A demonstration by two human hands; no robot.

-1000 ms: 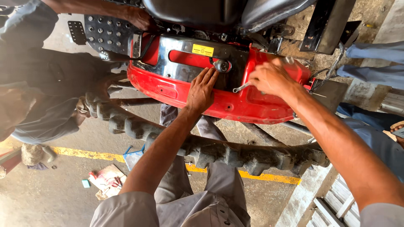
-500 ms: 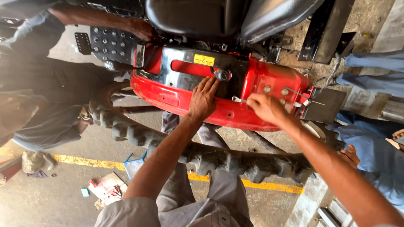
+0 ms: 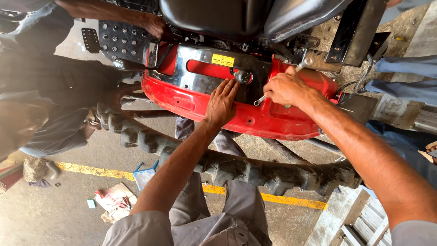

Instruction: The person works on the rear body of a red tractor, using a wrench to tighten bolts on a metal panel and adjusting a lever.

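From the head view, the left hand (image 3: 223, 102) lies flat with spread fingers on the red fender (image 3: 236, 116), its fingertips touching the grey metal plate (image 3: 205, 75) just below a round bolt head (image 3: 243, 76). The right hand (image 3: 287, 89) is closed around a small silver wrench (image 3: 260, 99), which points down-left onto the fender. Both forearms reach up from below. Under the fender's curved lower edge runs a black lugged tyre (image 3: 236, 168), leaving only a narrow gap. Another person's hand (image 3: 157, 25) grips near the black seat (image 3: 214, 16) above.
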